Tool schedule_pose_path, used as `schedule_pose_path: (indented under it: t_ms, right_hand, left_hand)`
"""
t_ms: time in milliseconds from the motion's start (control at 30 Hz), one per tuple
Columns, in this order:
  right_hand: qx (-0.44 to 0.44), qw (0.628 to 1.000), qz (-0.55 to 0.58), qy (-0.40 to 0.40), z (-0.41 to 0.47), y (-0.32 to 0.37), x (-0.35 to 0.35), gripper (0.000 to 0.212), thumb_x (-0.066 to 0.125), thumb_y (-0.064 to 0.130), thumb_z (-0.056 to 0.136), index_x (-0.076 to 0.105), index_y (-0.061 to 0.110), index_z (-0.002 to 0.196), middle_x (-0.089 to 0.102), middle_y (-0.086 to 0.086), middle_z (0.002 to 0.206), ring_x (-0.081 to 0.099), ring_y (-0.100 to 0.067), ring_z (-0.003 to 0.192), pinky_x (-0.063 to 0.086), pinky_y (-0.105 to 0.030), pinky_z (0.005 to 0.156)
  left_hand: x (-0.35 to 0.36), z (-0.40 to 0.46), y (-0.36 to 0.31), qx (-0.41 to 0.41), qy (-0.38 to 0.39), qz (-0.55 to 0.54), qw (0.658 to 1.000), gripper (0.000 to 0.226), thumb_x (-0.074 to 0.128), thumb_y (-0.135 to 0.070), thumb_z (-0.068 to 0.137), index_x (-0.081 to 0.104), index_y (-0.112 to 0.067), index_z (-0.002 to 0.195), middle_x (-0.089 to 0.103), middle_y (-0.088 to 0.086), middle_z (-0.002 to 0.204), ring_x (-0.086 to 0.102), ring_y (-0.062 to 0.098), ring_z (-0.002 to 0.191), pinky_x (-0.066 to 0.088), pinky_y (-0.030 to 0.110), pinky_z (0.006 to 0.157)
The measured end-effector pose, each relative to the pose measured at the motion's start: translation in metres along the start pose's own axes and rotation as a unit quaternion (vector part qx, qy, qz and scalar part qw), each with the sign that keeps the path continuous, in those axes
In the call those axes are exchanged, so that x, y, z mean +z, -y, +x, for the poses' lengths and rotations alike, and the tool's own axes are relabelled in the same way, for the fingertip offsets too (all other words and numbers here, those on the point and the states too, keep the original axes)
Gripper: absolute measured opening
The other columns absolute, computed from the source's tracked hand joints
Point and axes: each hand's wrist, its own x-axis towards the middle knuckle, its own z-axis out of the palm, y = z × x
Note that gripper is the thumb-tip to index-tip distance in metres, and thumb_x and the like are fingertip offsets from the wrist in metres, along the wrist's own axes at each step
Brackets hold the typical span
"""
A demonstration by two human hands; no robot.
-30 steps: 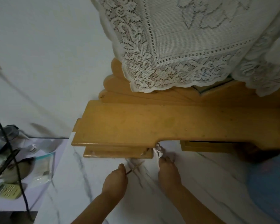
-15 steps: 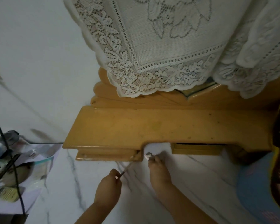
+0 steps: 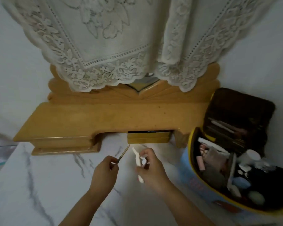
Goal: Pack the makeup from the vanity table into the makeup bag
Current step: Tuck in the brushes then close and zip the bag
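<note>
1. Over the white marbled tabletop [image 3: 39, 185], both hands hovered side by side, just in front of the wooden vanity shelf [image 3: 104, 119]
2. Left hand [image 3: 103, 175] was curled up, thumb and fingers pinching a thin stick-like makeup tool [image 3: 123, 154]; its tip pointed up and away toward the shelf; whether it was a brush or a pencil could not be told
3. Right hand [image 3: 151, 168] was wrapped around a slim white makeup item [image 3: 136, 158], one end poking out above the fingers and the other showing below the palm
4. Those two items sat near each other, tips apart, not touching
5. Off to the right stood the makeup bag [image 3: 191, 176], blue with yellow trim, lid flipped open against the wall, already holding brushes, tubes and small pots
6. Under the shelf a small wooden drawer [image 3: 149, 137] stood slightly open
7. White lace cloth [image 3: 104, 46] draped down over the mirror behind
</note>
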Motion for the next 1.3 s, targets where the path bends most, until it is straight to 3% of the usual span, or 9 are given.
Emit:
schedule_pose_path:
  t_ms: [167, 300, 467, 633, 833, 1033, 1100, 1200, 1300]
  right_hand:
    - [0.002, 0.997, 0.012, -0.079, -0.044, -0.02, -0.068, 0.03, 0.064, 0.01, 0.083, 0.044, 0.032, 0.086, 0.053, -0.005, 0.084, 0.055, -0.019, 0.073, 0.046, -0.031, 0.061]
    - [-0.005, 0.98, -0.008, -0.198, -0.062, -0.04, -0.123, 0.032, 0.064, 0.011, 0.085, 0.044, 0.034, 0.077, 0.053, 0.006, 0.079, 0.053, -0.012, 0.071, 0.04, -0.016, 0.057]
    - [0.009, 0.936, -0.124, -0.329, -0.061, -0.052, -0.179, 0.02, 0.062, 0.022, 0.085, 0.043, 0.026, 0.082, 0.056, 0.002, 0.082, 0.052, -0.017, 0.078, 0.038, -0.024, 0.061]
    - [0.105, 0.907, -0.207, -0.352, -0.036, -0.053, -0.199, 0.019, 0.055, 0.031, 0.088, 0.039, 0.022, 0.083, 0.055, -0.003, 0.088, 0.054, -0.021, 0.08, 0.039, -0.028, 0.064]
    - [0.162, 0.848, -0.379, -0.334, -0.02, -0.057, -0.197, 0.028, 0.047, 0.037, 0.094, 0.048, 0.019, 0.116, 0.058, -0.005, 0.113, 0.054, -0.024, 0.104, 0.045, -0.032, 0.074]
    - [0.17, 0.84, -0.397, -0.328, -0.025, -0.054, -0.205, 0.032, 0.038, 0.028, 0.098, 0.06, 0.018, 0.118, 0.054, -0.006, 0.119, 0.044, -0.022, 0.112, 0.041, -0.03, 0.087]
    - [0.144, 0.862, -0.304, -0.38, -0.028, -0.049, -0.212, 0.03, 0.04, 0.025, 0.098, 0.06, 0.017, 0.119, 0.054, -0.003, 0.114, 0.048, -0.017, 0.107, 0.041, -0.024, 0.086]
    - [0.11, 0.887, 0.004, -0.449, -0.032, -0.039, -0.224, 0.028, 0.041, 0.017, 0.098, 0.059, 0.009, 0.117, 0.058, -0.002, 0.093, 0.054, -0.013, 0.079, 0.044, -0.021, 0.067]
    - [0.105, 0.854, 0.244, -0.448, -0.039, -0.029, -0.24, 0.021, 0.041, 0.016, 0.098, 0.061, 0.012, 0.099, 0.063, -0.005, 0.081, 0.058, -0.015, 0.068, 0.047, -0.023, 0.058]
  left_hand:
    - [0.05, -0.021, -0.062, 0.066, 0.034, -0.004, 0.997, 0.015, 0.043, -0.01, 0.094, 0.055, -0.019, 0.098, 0.055, -0.006, 0.073, 0.05, 0.01, 0.061, 0.034, 0.017, 0.049]
    - [0.077, -0.032, -0.103, 0.108, 0.066, -0.017, 0.992, 0.016, 0.042, -0.011, 0.094, 0.055, -0.018, 0.098, 0.057, -0.003, 0.074, 0.048, 0.011, 0.057, 0.032, 0.019, 0.047]
    - [0.099, -0.031, -0.142, 0.174, 0.103, -0.006, 0.979, 0.013, 0.045, -0.012, 0.093, 0.056, -0.017, 0.093, 0.061, 0.002, 0.075, 0.045, 0.01, 0.051, 0.033, 0.013, 0.041]
    - [0.116, -0.021, -0.177, 0.186, 0.18, -0.039, 0.965, 0.012, 0.045, -0.01, 0.094, 0.055, -0.017, 0.092, 0.063, 0.005, 0.077, 0.056, 0.016, 0.055, 0.047, 0.025, 0.047]
    - [0.135, -0.001, -0.207, 0.204, 0.255, -0.045, 0.944, 0.021, 0.045, -0.009, 0.095, 0.048, -0.029, 0.089, 0.065, 0.005, 0.081, 0.057, 0.013, 0.054, 0.045, 0.023, 0.047]
    - [0.153, 0.013, -0.218, 0.243, 0.289, -0.009, 0.926, 0.021, 0.048, -0.011, 0.093, 0.049, -0.03, 0.084, 0.063, 0.002, 0.088, 0.062, 0.018, 0.08, 0.053, 0.033, 0.071]
    - [0.161, 0.016, -0.22, 0.259, 0.3, -0.002, 0.918, 0.022, 0.049, -0.012, 0.093, 0.049, -0.032, 0.082, 0.061, -0.003, 0.088, 0.061, 0.015, 0.084, 0.055, 0.034, 0.076]
    - [0.172, 0.015, -0.226, 0.282, 0.348, -0.009, 0.894, 0.019, 0.05, -0.012, 0.092, 0.052, -0.03, 0.085, 0.06, -0.006, 0.088, 0.059, 0.008, 0.081, 0.047, 0.02, 0.066]
    - [0.182, 0.012, -0.235, 0.321, 0.383, -0.013, 0.866, 0.023, 0.051, -0.008, 0.091, 0.054, -0.029, 0.082, 0.063, -0.004, 0.083, 0.059, 0.005, 0.076, 0.044, 0.014, 0.063]
